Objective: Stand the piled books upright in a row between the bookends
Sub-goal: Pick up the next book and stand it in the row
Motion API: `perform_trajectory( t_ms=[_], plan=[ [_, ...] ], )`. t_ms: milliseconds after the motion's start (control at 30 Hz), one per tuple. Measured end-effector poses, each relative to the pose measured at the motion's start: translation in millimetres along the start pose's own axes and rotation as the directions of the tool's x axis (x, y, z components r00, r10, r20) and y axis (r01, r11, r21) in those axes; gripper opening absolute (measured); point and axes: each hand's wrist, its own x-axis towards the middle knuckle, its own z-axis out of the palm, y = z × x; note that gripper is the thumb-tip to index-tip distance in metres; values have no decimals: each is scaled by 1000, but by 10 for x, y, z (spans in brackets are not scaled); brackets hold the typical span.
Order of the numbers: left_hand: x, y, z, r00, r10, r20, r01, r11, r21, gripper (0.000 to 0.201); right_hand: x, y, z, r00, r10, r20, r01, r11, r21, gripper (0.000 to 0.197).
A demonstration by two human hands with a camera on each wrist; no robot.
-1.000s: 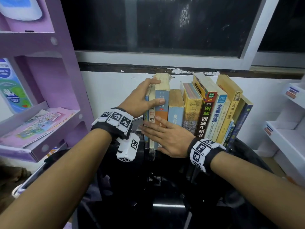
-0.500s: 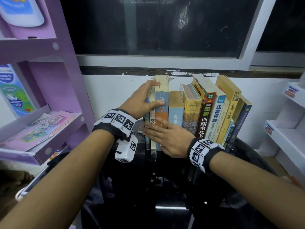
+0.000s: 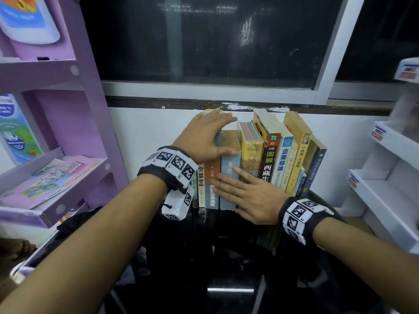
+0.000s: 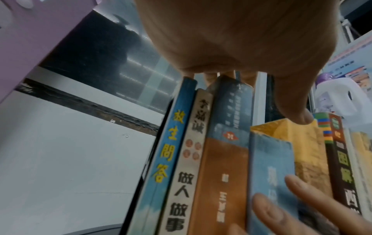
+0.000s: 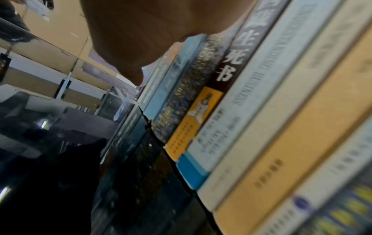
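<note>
While both hands worked the row, the books (image 3: 249, 159) stood spine-out on a glossy black table (image 3: 226, 268), at twelve o'clock from the person and close to the white wall (image 3: 140, 132) beneath a dark window (image 3: 226, 41). The left hand (image 3: 204, 137) lay over the tops of the leftmost volumes, fingers draped across the top edges and thumb pressed on the spine of the pale blue book (image 3: 230, 177); it grasped that group from above. The right hand (image 3: 247, 196) lay flat, fingers straight and spread, pressing the lower spines of the orange-spined book (image 3: 212, 173) and the pale blue one; it held nothing.

From the left wrist view, a thin black bookend (image 4: 145, 167) stood against the outer blue book (image 4: 167, 159) at the nine o'clock end. The books toward three o'clock leaned leftward, the yellow Troyka volume (image 3: 250, 155) and the dark-spined book (image 3: 271, 159) among them. Whether a bookend stood at the three o'clock end could not be told.

Obstructions: a purple shelf unit (image 3: 68, 109) stood at nine to ten o'clock, just beside the row's left end, carrying pamphlets (image 3: 52, 177). A white shelf unit (image 3: 385, 177) stood at three o'clock, apart from the row. Open table surface lay toward six o'clock, in front of the spines.
</note>
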Motion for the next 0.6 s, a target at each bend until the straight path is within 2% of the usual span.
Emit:
perform_trajectory(
  t_ms=[200, 600],
  plan=[
    [16, 14, 53, 999, -30, 37, 28, 999, 29, 87, -57, 59, 95, 1000, 4, 21, -3, 1000, -22, 75],
    [-1, -33, 64, 998, -32, 57, 31, 999, 21, 86, -19, 94, 199, 1000, -17, -20, 17, 1000, -5, 77]
  ],
)
